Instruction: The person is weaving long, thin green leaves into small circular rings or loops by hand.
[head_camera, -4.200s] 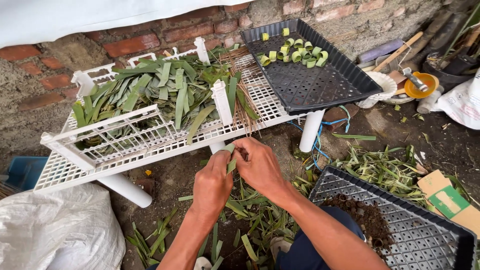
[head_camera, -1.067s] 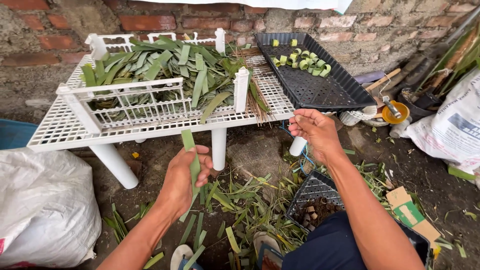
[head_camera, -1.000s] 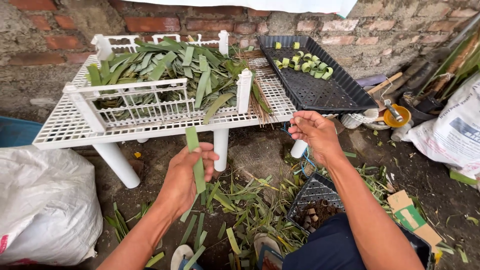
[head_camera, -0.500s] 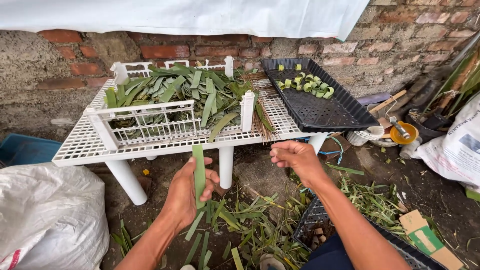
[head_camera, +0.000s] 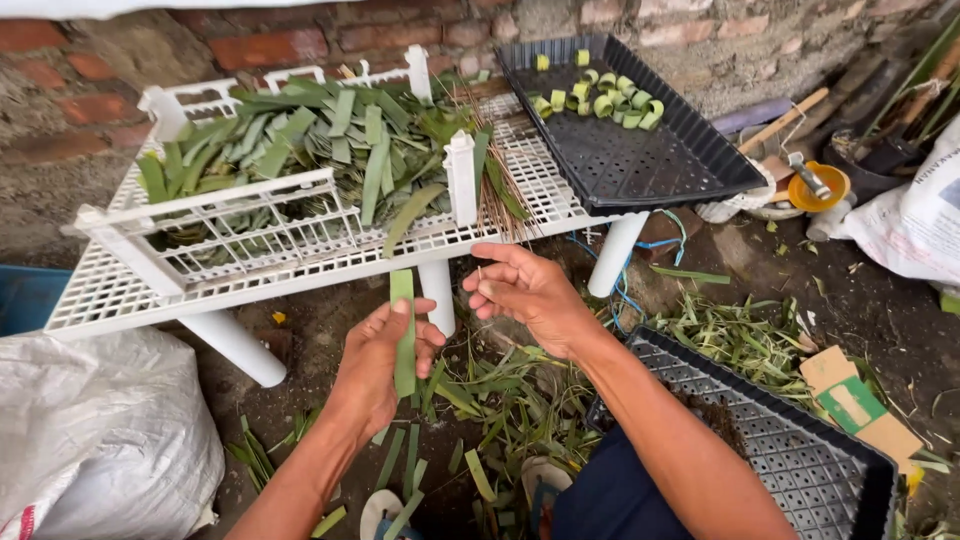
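below the white rack (head_camera: 300, 270), hands (head_camera: 385, 350) (head_camera: 525, 290) hold a green leaf strip (head_camera: 404, 330).

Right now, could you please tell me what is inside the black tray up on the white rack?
The black tray holds small rolled green leaf rings bunched at its far end; the rest is bare perforated floor. Whether anything lies under the rings cannot be seen.

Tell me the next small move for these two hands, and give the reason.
Probably bring the right hand across to the upper end of the green leaf strip and start curling it. The left hand holds the strip upright and flat, the right hand is close beside it, and curled green rings already lie in the black tray.
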